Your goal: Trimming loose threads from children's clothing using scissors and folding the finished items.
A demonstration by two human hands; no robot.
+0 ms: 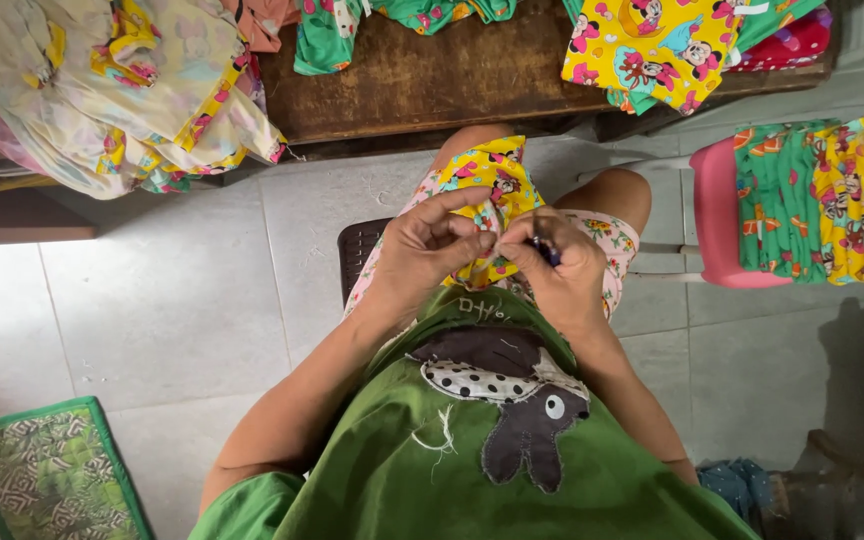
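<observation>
Two hands on one yellow printed garment (492, 180): left hand (437, 240) pinching cloth, right hand (562, 265) gripping perhaps a dark tool (544, 245).

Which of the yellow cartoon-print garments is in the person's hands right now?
The small yellow garment on the lap, pinched by the left hand and right hand. The others lie apart on the wooden table and pink stool.

free: tiled floor (182, 300) left | blocked: wooden bench (432, 75) ahead, pink stool (717, 215) right
</observation>
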